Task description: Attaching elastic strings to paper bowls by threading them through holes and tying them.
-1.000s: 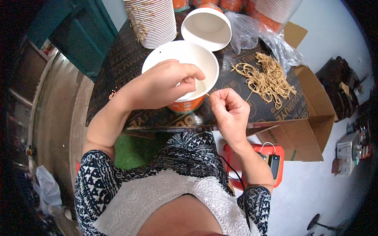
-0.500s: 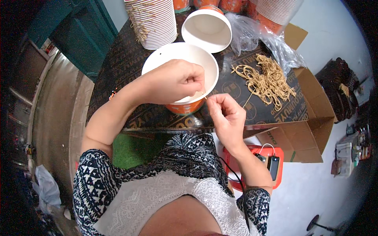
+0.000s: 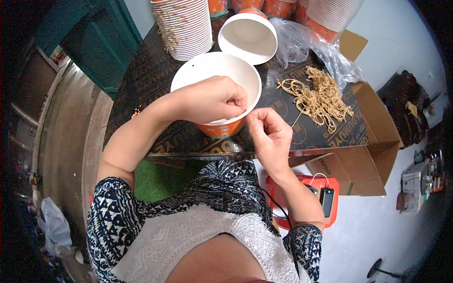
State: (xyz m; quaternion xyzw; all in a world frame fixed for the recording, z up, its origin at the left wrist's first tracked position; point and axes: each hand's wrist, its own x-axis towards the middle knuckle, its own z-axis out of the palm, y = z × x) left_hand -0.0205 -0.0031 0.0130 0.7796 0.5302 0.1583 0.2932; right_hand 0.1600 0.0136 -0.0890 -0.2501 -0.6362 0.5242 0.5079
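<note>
A paper bucket (image 3: 193, 74), white inside and orange outside, stands upright on the dark table in front of me. One small dark hole shows in its far left wall. My left hand (image 3: 212, 99) reaches over the near rim into the bucket, its fingers closed in a pinch; whatever they grip is hidden. Just outside the right part of the rim, my right hand (image 3: 271, 137) pinches thumb and forefinger together on a thin tan cord. From behind that hand a strand runs to the loose tangle of cord (image 3: 325, 99) on the right.
Behind the bucket, another white bucket (image 3: 247, 37) lies on its side. A tall stack of buckets (image 3: 184, 30) with cords along its rims stands back left. Clear plastic bags (image 3: 302, 42) and more orange buckets crowd the back. An open cardboard box (image 3: 377, 122) sits by the table's right edge.
My left hand has shifted slightly down and right, toward the rim. My right hand has risen a little, and the short bit of cord between the hands no longer shows.
</note>
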